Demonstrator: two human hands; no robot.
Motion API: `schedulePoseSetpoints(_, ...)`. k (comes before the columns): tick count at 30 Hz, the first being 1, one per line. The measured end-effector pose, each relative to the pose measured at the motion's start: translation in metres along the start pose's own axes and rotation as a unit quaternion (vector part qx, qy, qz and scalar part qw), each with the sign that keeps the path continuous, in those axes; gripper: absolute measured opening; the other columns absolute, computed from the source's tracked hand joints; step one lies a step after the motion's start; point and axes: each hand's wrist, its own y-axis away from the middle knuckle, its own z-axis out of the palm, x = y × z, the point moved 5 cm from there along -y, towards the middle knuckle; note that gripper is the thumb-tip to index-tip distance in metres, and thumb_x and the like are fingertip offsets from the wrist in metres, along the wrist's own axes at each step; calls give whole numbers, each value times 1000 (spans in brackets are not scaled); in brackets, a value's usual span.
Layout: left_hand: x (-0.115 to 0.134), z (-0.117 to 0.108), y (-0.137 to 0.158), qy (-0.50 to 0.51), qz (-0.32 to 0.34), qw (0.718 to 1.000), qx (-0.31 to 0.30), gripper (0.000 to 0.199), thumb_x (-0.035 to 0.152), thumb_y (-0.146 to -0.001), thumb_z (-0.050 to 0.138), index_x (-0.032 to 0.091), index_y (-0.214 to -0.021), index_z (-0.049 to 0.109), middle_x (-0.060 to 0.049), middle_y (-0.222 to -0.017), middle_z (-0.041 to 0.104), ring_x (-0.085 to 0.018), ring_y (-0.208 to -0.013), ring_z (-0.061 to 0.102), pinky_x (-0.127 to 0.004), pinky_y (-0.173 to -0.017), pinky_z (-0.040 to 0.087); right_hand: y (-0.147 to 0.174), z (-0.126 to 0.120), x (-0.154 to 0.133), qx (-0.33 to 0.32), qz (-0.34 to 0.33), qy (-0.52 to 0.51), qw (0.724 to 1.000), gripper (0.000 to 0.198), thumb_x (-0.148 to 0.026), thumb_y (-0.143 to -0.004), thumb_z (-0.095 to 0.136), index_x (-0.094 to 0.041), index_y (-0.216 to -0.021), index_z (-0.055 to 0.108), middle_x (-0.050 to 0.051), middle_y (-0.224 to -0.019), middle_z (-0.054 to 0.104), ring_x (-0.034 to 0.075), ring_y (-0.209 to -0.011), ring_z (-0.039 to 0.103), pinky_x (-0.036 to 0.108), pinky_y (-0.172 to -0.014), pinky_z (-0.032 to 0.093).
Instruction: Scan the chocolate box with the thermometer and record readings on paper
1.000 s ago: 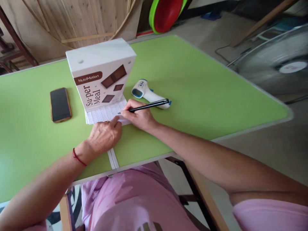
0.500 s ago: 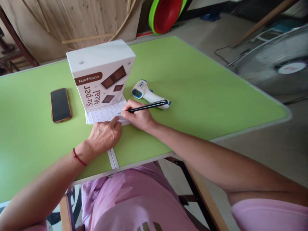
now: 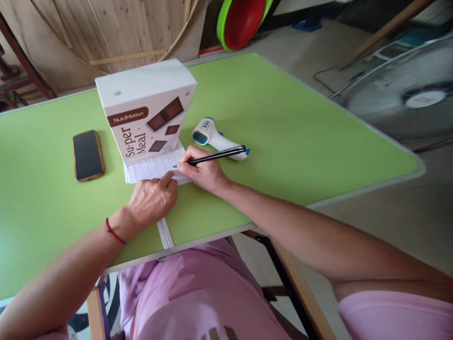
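Note:
A black pen (image 3: 221, 155) is pinched in my right hand (image 3: 204, 171), its tip on a sheet of paper (image 3: 148, 166) covered in rows of small writing. My left hand (image 3: 153, 200) rests at the near edge of the paper, the index finger pointing toward the pen tip and pressing on the sheet. The other left fingers are partly curled, and nothing shows in them. A white box (image 3: 141, 123) reading "NutriMotion Su-per Meal" stands upright on the far part of the paper, hiding some of it. Just beyond my right hand lies a white and blue infrared thermometer (image 3: 215, 138).
A phone in a brown case (image 3: 88, 156) lies on the green table (image 3: 283, 141), left of the box. On the floor to the right stands a fan (image 3: 421, 97). Green and red basins (image 3: 244, 23) lean behind the table, near a wooden panel (image 3: 116, 33).
The whole view has shifted slightly, so things appear a little further left. Both hands and the pen keep nearly the same pose on the paper.

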Motion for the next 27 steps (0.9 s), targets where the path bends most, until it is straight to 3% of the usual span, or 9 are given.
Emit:
schedulePoseSetpoints(13, 0, 0, 0, 0, -4, 1000, -5, 23, 17, -92, 44, 12, -95, 66, -12, -121, 66, -19, -64, 67, -30, -41, 42, 0, 1, 2, -26, 20, 2, 999, 15, -16, -73, 57, -22, -63, 48, -5, -56, 55, 11, -53, 45, 25, -52, 36)
schedulePoseSetpoints(27, -1, -1, 1, 11, -6, 1000, -9, 24, 17, -93, 42, 12, -96, 65, -12, -120, 67, -19, -64, 67, -31, -41, 41, 0, 0, 3, -9, 21, 3, 1000, 17, -15, -73, 58, -22, -63, 47, -5, -56, 54, 11, -53, 45, 25, -52, 36)
